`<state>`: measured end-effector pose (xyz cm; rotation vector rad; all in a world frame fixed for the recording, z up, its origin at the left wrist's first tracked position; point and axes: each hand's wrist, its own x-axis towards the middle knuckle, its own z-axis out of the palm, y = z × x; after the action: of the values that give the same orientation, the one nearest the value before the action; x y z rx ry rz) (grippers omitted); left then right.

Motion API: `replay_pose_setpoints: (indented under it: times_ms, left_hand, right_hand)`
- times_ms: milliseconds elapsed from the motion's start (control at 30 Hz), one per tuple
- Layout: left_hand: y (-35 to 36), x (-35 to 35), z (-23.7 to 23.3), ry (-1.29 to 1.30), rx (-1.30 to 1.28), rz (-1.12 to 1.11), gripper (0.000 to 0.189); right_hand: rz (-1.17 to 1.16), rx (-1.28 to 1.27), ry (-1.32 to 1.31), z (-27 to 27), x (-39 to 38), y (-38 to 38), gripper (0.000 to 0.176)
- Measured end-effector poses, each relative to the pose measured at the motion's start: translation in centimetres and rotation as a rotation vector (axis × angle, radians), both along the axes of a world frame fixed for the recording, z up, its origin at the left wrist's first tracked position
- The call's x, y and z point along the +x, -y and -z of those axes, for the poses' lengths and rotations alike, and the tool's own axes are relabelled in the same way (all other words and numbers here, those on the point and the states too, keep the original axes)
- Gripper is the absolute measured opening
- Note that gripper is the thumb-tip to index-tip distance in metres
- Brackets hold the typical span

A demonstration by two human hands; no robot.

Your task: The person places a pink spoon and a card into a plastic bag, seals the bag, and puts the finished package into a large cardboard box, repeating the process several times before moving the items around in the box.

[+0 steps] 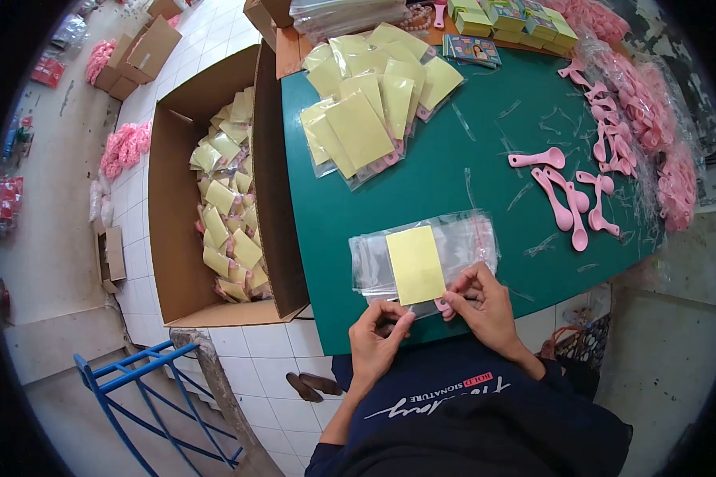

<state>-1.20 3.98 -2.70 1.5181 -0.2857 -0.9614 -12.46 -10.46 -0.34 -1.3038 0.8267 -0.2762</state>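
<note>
A yellow card (417, 264) lies over a stack of clear plastic bags (371, 256) near the table's front edge. My left hand (379, 332) pinches the clear bag's edge just below the card's lower left corner. With thumb and forefinger together, my right hand (484, 305) is closed at the card's lower right corner, on the end of a pink spoon (442, 304). Most of that spoon is hidden, and whether it sits inside the bag is hard to tell. Several loose pink measuring spoons (561, 197) rest farther right on the table.
Packed bags with yellow cards (366, 119) are piled at the table's back left. A cardboard box (171, 207) left of the table holds many more. Pink spoons in plastic (640, 111) line the right side. Card stacks (525, 24) stand behind; plastic scraps (541, 245) lie scattered.
</note>
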Motion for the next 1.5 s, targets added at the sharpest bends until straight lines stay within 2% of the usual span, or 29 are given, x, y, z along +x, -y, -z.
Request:
replay_pose_setpoints:
  times_ms: [167,267,367,433,467,533,567,667,700,767,800,867,967,1100,1200,1333,1433,1500]
  left_hand:
    - [-0.4,-0.3,0.6,-0.006,-0.099,-0.041,0.013]
    - [0.0,-0.1,-0.2,0.046,-0.078,-0.023,0.017]
    - [0.8,1.1,-2.1,0.119,0.042,0.094,0.031]
    - [2.3,2.8,-3.2,0.339,0.013,0.175,0.046]
    - [3.2,4.0,-4.2,0.425,0.013,0.226,0.048]
    - [6.5,6.8,-4.5,0.576,-0.165,0.157,0.05]
    - [8.1,8.1,-5.4,0.624,-0.208,0.113,0.05]
    - [10.0,10.3,-5.2,1.192,0.017,0.13,0.041]
    - [10.2,9.9,-5.2,1.149,-0.042,0.258,0.033]
    - [10.5,8.7,-3.2,1.111,-0.104,0.509,0.033]
    - [10.8,8.2,-2.4,1.084,-0.135,0.633,0.032]
    - [11.4,7.4,-1.5,1.082,-0.058,0.651,0.03]
    - [12.1,7.3,-0.4,1.035,-0.064,0.632,0.026]
    - [12.4,7.5,-0.9,1.024,-0.118,0.594,0.022]
    - [12.3,7.4,-1.3,1.054,-0.116,0.547,0.017]
    - [11.9,7.7,-1.1,1.097,-0.013,0.656,0.015]
    - [11.6,7.3,-1.1,1.039,-0.077,0.632,0.016]
    - [11.3,6.8,-1.5,0.953,-0.189,0.543,0.016]
  right_hand:
    - [-0.011,-0.033,0.028,0.4,-0.1,-0.4,0.016]
    - [-0.036,-0.045,-0.005,-0.3,0.1,-0.2,0.029]
    - [-0.08,-0.117,-0.016,-1.1,0.4,0.4,0.038]
    - [-0.074,-0.363,0.021,-2.1,1.2,1.7,0.037]
    - [-0.074,-0.485,0.038,-2.5,1.7,2.6,0.036]
    - [0.057,-0.747,0.201,-2.8,3.2,5.3,0.033]
    - [0.092,-0.856,0.072,-3.5,3.4,7.0,0.03]
    - [0.084,-1.231,-0.41,-2.8,0.5,12.5,0.027]
    - [0.078,-1.278,-0.55,-2.2,-0.5,13.3,0.027]
    - [0.051,-1.357,-0.839,-1.0,-2.3,14.0,0.026]
    - [0.04,-1.35,-0.802,-0.3,-2.8,14.3,0.027]
    - [0.019,-1.329,-0.732,0.7,-3.8,14.7,0.027]
    - [0.093,-0.974,-0.52,-0.2,-4.6,14.8,0.025]
    - [0.104,-0.819,-0.378,-1.3,-5.8,15.8,0.02]
    - [0.123,-0.603,-0.236,-1.4,-6.4,16.7,0.017]
    - [0.118,-0.358,-0.112,-3.3,-5.3,14.6,0.013]
    - [0.12,-0.22,0.335,-2.7,-3.3,11.8,0.012]
    - [0.163,-0.256,0.35,-2.0,-1.4,10.3,0.016]
